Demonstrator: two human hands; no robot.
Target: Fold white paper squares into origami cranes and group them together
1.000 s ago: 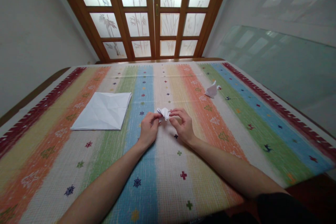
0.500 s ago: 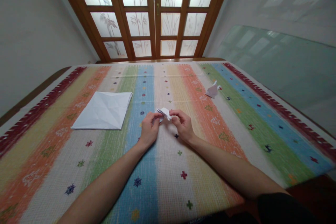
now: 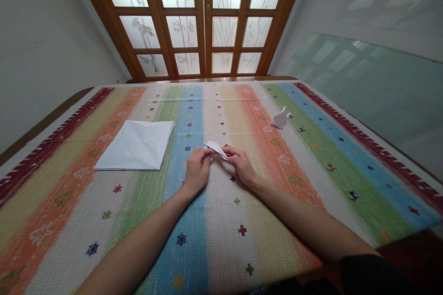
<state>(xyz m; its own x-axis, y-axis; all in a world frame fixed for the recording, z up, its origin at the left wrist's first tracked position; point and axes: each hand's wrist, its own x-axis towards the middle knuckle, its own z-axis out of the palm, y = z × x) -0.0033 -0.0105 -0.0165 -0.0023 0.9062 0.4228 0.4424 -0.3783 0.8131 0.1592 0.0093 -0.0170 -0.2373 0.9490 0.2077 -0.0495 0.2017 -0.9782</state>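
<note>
Head view shows both hands meeting mid-table over the striped cloth (image 3: 311,170). Left hand (image 3: 196,169) and right hand (image 3: 241,165) each pinch one end of a small folded paper (image 3: 215,147), held just above the cloth between them. Well to the left lies a paper stack (image 3: 136,144); a finished paper figure (image 3: 279,119) sits farther off to the right.

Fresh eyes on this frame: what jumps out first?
The striped tablecloth fills the view. At its middle, the left hand and right hand pinch a small folded paper. A paper stack lies to the left, a finished fold far right.
</note>
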